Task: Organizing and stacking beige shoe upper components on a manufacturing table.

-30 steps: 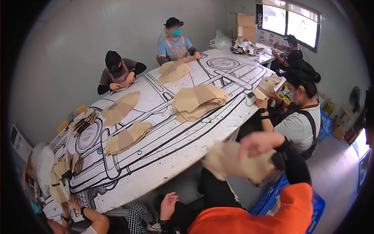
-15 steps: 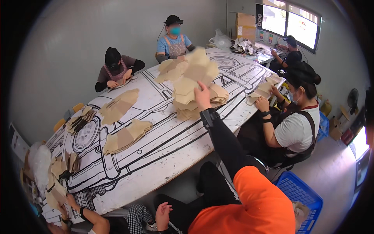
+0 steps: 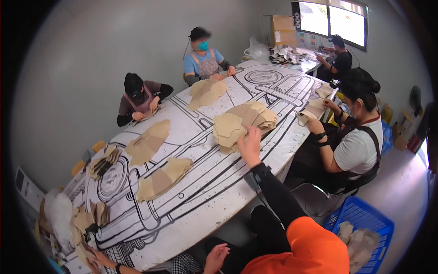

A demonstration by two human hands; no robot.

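My right hand [image 3: 250,145], in a black sleeve with a black wrist device, is at the near edge of a thick stack of beige and tan sheet pieces [image 3: 232,127]. Its fingers are loosely bent and apart, overlapping the top piece in the view; no piece is lifted in them. Low in the view, over my lap, my left hand [image 3: 216,258] hangs with relaxed, slightly curled fingers and holds nothing. Two flatter piles of similar pieces, one [image 3: 164,179] nearer and one [image 3: 148,142] farther, lie left of the stack.
Beyond the stack lies another pile [image 3: 207,93], near a person in blue. Co-workers handle pieces around the large white table with black line drawings [image 3: 214,171]. A blue basket [image 3: 383,223] holding beige pieces stands on the floor at right. Darker bundles [image 3: 104,162] sit at left.
The pieces my right hand held raised and blurred now rest on the stack, and its fingers have loosened. The whole view has shifted slightly; the left hand remains low and empty.
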